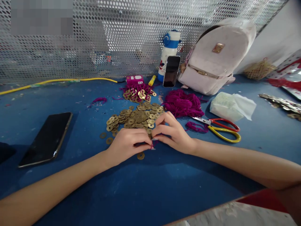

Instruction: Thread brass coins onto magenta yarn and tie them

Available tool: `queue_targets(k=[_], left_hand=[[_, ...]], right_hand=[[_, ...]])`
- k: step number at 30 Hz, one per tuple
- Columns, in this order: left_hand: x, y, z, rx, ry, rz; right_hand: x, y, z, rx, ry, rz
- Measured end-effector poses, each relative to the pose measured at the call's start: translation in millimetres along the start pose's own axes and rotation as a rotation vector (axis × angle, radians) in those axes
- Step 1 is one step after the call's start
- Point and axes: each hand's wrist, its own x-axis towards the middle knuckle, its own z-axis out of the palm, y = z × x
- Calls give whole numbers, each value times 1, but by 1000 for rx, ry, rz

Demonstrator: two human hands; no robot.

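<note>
My left hand (130, 142) and my right hand (172, 131) meet at the near side of a heap of brass coins (138, 116) with holes in their middles. Both pinch a short piece of purple yarn (152, 144) between thumb and fingertips; whether a coin hangs on it I cannot tell. One loose coin (140, 155) lies just below my left fingers. Behind the heap sits a bunch of coins tied with purple yarn (138, 92). A tangled bundle of purple yarn (183, 103) rests beyond my right hand.
Scissors (216, 125) with red and yellow handles lie right of my hand, near a white packet (231, 105). A dark phone (47, 139) lies at left. Another phone (171, 71) leans on a bottle (169, 47) beside a backpack (216, 56). A yellow cable (70, 80) runs along the mesh wall.
</note>
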Motion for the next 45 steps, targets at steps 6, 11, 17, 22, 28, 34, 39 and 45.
queue_targets(k=[6,11,17,22,28,34,39,45], left_hand=[[1,1,-4,-168,224,-77],[2,5,2,-151,363,-156],[4,8,5,-249,283,-169],[5,7,5,-197,247,-191],[2,8,5,-92,221,-142],[-4,11,5,-124,48,107],[0,10,7,-315,4,16],[2,2,5,-369,426,-329]], right_hand=[[4,6,4,125,-112,33],[6,7,7,144,-174,42],[4,8,9,123,-195,16],[4,5,4,205,-135,20],[4,5,1,437,-41,272],[7,23,8,892,86,689],[11,37,6,1103,226,755],[6,25,5,697,115,521]])
